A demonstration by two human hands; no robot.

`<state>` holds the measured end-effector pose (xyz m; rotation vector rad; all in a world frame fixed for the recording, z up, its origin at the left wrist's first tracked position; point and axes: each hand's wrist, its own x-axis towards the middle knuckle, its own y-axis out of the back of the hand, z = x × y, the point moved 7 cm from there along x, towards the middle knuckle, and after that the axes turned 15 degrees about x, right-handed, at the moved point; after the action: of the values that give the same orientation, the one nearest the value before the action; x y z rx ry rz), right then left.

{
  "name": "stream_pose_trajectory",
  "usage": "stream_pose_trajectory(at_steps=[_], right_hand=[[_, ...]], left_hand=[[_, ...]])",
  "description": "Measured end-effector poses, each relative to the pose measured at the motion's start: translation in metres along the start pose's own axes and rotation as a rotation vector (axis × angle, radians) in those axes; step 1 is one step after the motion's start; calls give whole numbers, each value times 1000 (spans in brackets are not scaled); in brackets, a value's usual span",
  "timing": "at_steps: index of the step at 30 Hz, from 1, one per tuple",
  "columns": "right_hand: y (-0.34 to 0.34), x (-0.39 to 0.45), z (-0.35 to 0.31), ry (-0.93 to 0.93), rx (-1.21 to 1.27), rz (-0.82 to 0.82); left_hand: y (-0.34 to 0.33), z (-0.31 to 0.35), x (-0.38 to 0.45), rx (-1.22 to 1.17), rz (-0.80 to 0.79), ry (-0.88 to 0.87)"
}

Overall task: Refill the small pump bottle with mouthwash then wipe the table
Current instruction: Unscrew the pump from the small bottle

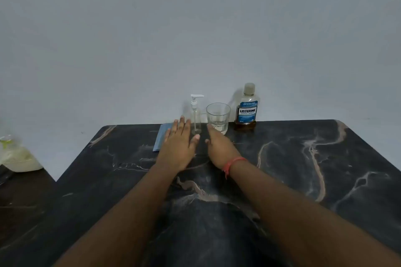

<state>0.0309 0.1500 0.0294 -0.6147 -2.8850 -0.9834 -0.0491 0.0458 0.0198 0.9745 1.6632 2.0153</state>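
The small pump bottle [196,115] stands upright at the far edge of the counter [282,169], close to the wall, with its white pump head screwed on and its clear body apparently empty. Nothing of the task appears to have been done yet: the refill and the wiping are both left. Just to its right a drinking glass [218,117] is set, and further right the mouthwash bottle [247,107] is seen with its cap on. A folded blue cloth [161,136] lies to the left of the pump bottle, partly covered by the left hand [179,146].

Both hands are held in front of the pump bottle. The left hand's grip is spread flat, fingers straight, and nothing is held in it. The right hand [218,144] is extended with relaxed fingers, also empty, its fingertips near the base of the glass; contact cannot be told.

How much liquid the glass holds is hard to make out. A pale bag [15,154] at the left edge is cut off and blurred.
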Motion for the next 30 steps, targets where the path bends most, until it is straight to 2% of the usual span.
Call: stream_pose_trajectory(at_steps=[3, 6, 11, 16, 20, 26, 30], right_hand=[[-6, 17, -2, -15, 76, 28], [-13, 32, 2, -102, 133, 34], [-16, 53, 6, -159, 202, 80], [-18, 61, 5, -162, 221, 74], [-21, 51, 4, -146, 219, 46], [-21, 5, -3, -119, 348, -9], [-23, -43, -8, -133, 322, -22]], left_hand=[[-4, -6, 22, -277, 8, 82], [-17, -10, 37, -550, -64, 215], [-34, -16, 57, -761, -140, 281], [-40, -18, 62, -871, -163, 334], [-37, -22, 50, -850, -137, 364], [-13, -11, 1, -783, -88, 321], [2, -1, -50, -797, -74, 320]])
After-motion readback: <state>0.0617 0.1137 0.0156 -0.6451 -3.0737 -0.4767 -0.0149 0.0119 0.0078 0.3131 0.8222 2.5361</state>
